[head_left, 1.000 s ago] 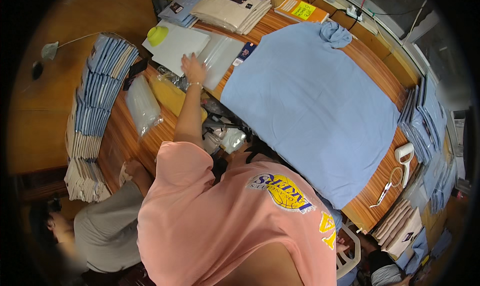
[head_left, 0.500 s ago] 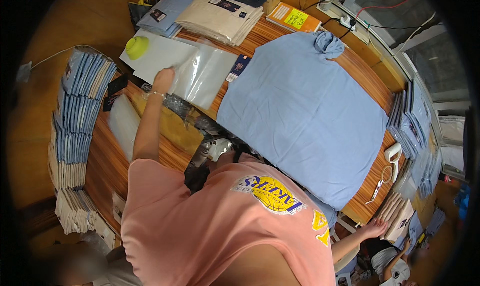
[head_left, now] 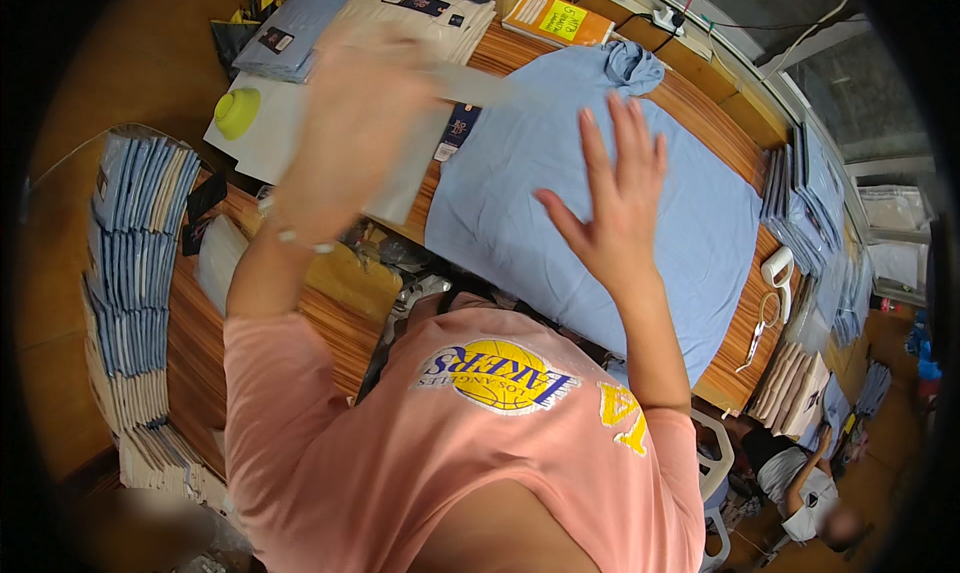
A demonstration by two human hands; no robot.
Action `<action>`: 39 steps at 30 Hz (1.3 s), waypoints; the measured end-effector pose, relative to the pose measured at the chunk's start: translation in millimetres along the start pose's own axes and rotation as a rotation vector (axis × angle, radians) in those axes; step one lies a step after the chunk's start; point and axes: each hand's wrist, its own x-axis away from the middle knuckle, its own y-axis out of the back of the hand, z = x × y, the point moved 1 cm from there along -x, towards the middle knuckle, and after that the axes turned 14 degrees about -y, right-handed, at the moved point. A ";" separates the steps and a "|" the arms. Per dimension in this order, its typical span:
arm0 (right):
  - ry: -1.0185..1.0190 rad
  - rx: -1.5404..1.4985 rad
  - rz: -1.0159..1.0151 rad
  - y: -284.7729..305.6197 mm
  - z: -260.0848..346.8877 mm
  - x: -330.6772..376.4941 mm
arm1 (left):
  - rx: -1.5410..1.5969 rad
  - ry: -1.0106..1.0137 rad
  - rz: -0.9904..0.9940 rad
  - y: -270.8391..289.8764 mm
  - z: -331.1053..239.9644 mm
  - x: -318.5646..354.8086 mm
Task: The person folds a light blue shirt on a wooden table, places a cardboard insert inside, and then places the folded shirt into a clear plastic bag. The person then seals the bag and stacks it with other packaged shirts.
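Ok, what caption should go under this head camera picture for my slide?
Left hand lifts a clear plastic bag while the open right hand hovers over a light blue cloth shirt spread on the wooden table.

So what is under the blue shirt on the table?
The blue shirt lies spread on the wooden table, whose striped top shows at its edges. The right hand is open above it. Whatever else may lie beneath the cloth is covered.

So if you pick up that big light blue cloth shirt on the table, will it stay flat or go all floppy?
Probably floppy: the big light blue cloth shirt lies limp with a bunched collar. It is likely light, being thin fabric. The right hand over it suggests it would slide and wrinkle if pushed.
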 end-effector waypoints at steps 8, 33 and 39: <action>-1.066 -1.040 0.092 -47.7 -114.2 63.8 | 0.294 0.259 -0.511 -128.0 -37.4 14.1; -1.070 -0.503 0.236 -139.1 -158.7 110.7 | 0.561 0.490 -0.017 -239.0 -166.6 86.8; -1.023 -0.522 0.420 -131.9 -162.8 96.7 | 0.527 0.494 -0.006 -236.5 -167.2 84.7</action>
